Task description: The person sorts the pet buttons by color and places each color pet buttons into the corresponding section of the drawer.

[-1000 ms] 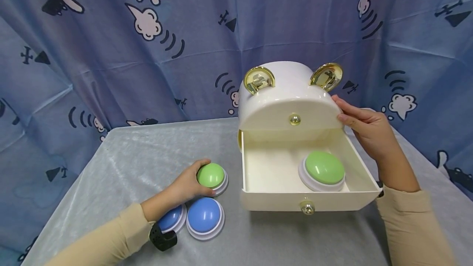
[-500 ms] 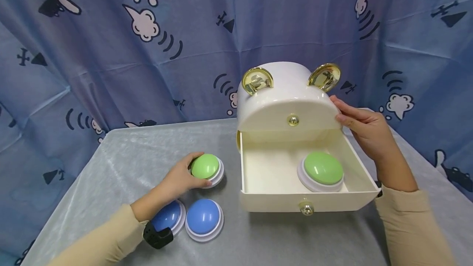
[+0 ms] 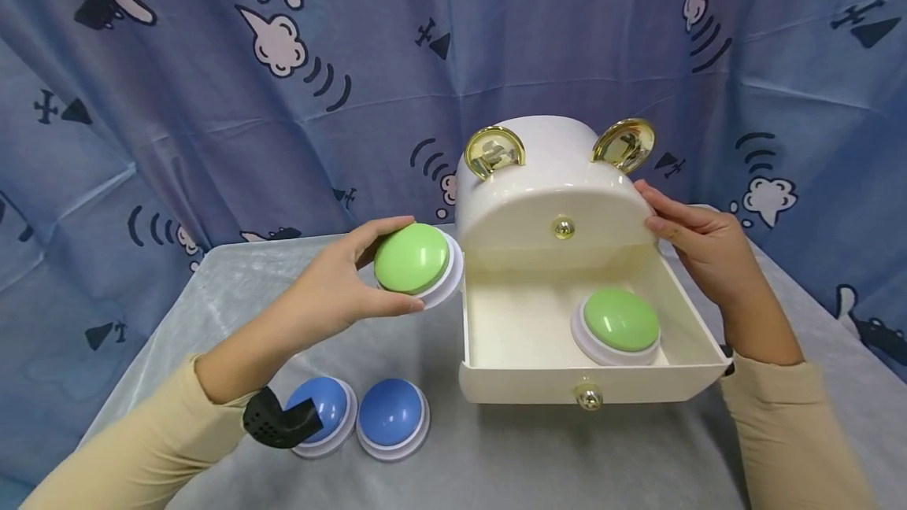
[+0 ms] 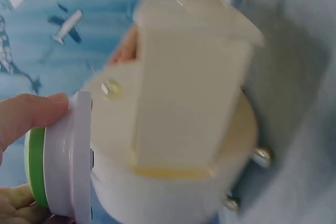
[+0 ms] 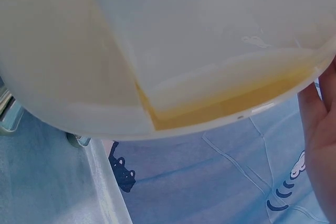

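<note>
My left hand [image 3: 322, 286] holds a green dome push button with a white base [image 3: 414, 260], thumb and fingers on opposite sides of it. The button is raised above the table, tilted, just left of the pulled-out drawer [image 3: 513, 321]. In the left wrist view the base of this button [image 4: 65, 150] faces the drawer side. My right hand [image 3: 708, 250] grips the right edge of the white drawer box with gold ears [image 3: 549, 160], thumb on the front and fingers behind. A second green button [image 3: 620, 325] sits in the drawer's right half.
Two blue push buttons, one nearer the middle [image 3: 390, 413] and one further left [image 3: 331, 412], stand side by side on the grey cloth-covered table [image 3: 248, 290]. A black wrist device [image 3: 279, 421] overlaps the left one. A patterned blue curtain [image 3: 383, 38] hangs behind.
My left hand has lifted the green button off the table, first slightly left, then up and right towards the drawer box. The right hand keeps its place on the box.
</note>
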`<state>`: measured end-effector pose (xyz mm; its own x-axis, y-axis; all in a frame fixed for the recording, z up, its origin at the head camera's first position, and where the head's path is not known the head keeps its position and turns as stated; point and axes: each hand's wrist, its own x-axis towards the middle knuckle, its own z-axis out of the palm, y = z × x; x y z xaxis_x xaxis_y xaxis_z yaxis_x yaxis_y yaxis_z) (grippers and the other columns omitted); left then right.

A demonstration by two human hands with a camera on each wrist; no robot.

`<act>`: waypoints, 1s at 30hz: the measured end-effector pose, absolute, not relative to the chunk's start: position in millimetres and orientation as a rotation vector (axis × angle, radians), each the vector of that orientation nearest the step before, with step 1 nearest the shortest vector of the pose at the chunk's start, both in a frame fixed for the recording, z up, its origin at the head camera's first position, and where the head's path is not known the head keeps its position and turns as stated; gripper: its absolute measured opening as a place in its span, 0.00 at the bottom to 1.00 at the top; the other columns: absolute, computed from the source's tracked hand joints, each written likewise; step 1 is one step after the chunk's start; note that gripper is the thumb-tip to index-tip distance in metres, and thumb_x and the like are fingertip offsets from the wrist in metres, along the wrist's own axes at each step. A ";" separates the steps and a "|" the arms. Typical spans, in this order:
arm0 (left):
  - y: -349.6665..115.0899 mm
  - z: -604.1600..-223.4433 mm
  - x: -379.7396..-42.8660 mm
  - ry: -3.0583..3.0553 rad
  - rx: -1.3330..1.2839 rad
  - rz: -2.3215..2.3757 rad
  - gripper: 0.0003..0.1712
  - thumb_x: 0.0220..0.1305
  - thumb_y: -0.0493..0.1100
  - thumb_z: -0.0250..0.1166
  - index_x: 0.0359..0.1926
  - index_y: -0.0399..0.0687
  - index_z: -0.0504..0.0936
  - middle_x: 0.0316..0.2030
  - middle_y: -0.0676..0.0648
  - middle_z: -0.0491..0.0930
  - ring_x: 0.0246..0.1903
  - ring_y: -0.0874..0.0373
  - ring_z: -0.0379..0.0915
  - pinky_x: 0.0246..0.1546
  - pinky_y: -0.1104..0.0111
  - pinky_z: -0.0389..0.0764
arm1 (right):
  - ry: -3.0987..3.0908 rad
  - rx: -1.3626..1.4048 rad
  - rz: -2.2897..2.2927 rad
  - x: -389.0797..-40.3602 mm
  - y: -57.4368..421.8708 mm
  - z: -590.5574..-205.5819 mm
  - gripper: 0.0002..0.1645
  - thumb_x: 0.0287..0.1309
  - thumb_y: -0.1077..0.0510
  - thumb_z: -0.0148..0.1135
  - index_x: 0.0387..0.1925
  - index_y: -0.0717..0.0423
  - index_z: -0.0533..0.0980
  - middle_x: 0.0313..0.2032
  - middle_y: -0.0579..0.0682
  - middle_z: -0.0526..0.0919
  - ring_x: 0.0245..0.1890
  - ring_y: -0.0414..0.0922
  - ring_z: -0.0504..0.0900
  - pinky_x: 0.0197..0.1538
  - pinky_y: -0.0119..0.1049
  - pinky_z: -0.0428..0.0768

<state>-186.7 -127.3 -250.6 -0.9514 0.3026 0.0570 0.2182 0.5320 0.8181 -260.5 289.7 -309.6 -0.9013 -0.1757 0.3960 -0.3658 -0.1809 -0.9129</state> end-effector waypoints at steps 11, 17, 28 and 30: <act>-84.4 -226.9 -185.2 2.539 0.639 1.409 0.51 0.44 0.43 0.81 0.70 0.61 0.68 0.64 0.55 0.71 0.66 0.56 0.66 0.62 0.55 0.75 | -1.924 0.620 2.240 -263.2 291.8 -310.1 0.25 0.65 0.70 0.57 0.62 0.57 0.74 0.56 0.35 0.83 0.57 0.28 0.80 0.54 0.18 0.77; -60.6 -232.1 -193.0 2.489 0.752 1.348 0.50 0.43 0.41 0.81 0.69 0.56 0.70 0.61 0.53 0.74 0.60 0.57 0.70 0.60 0.61 0.76 | -1.910 0.637 2.238 -263.3 290.4 -310.9 0.24 0.65 0.71 0.57 0.62 0.57 0.75 0.56 0.36 0.83 0.57 0.28 0.80 0.54 0.19 0.78; -31.8 -252.5 -209.2 2.432 0.850 1.221 0.51 0.43 0.41 0.81 0.70 0.53 0.69 0.61 0.52 0.75 0.56 0.59 0.72 0.60 0.69 0.74 | -1.926 0.667 2.205 -262.7 290.9 -310.5 0.24 0.65 0.71 0.56 0.62 0.57 0.74 0.56 0.36 0.83 0.58 0.28 0.79 0.55 0.19 0.78; -28.4 -255.3 -210.9 2.416 0.838 1.193 0.51 0.43 0.41 0.82 0.70 0.52 0.69 0.61 0.51 0.76 0.56 0.59 0.72 0.59 0.70 0.75 | -1.921 0.681 2.211 -262.7 291.5 -310.7 0.24 0.65 0.71 0.56 0.62 0.58 0.74 0.57 0.36 0.82 0.58 0.28 0.79 0.55 0.19 0.77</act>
